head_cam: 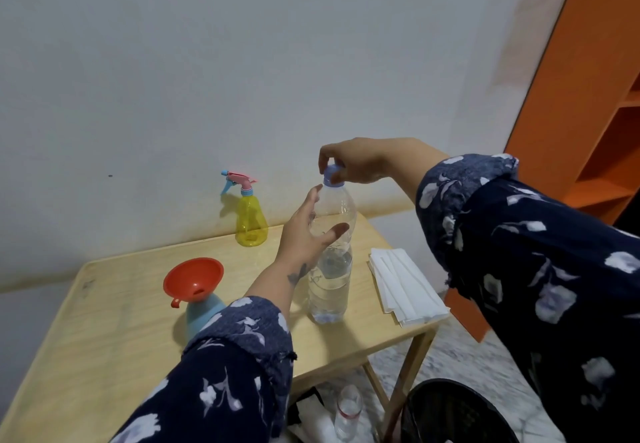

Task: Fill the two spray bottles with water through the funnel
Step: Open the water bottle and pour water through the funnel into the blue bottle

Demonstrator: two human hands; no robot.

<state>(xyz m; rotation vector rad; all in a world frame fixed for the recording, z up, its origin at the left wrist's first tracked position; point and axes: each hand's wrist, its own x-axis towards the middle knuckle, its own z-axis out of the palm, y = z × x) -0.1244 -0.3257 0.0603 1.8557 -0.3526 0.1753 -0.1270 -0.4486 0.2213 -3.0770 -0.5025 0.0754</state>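
Observation:
A clear water bottle (330, 290), about half full, stands upright on the wooden table (114, 332). My right hand (360, 162) pinches its blue cap (333, 175) from above. My left hand (308, 235) is spread around the bottle's upper body, fingers apart, thumb in front of it. A red funnel (193, 278) sits in the neck of a light blue spray bottle (202, 314) at the table's left, partly hidden by my left sleeve. A yellow spray bottle (251, 223) with a pink and blue trigger head stands at the back by the wall.
A stack of folded white tissues (405, 287) lies at the table's right edge. Under the table stand a small clear bottle (348, 411) and a black basket (450, 411). An orange shelf unit (588, 96) rises at the right. The white wall is close behind.

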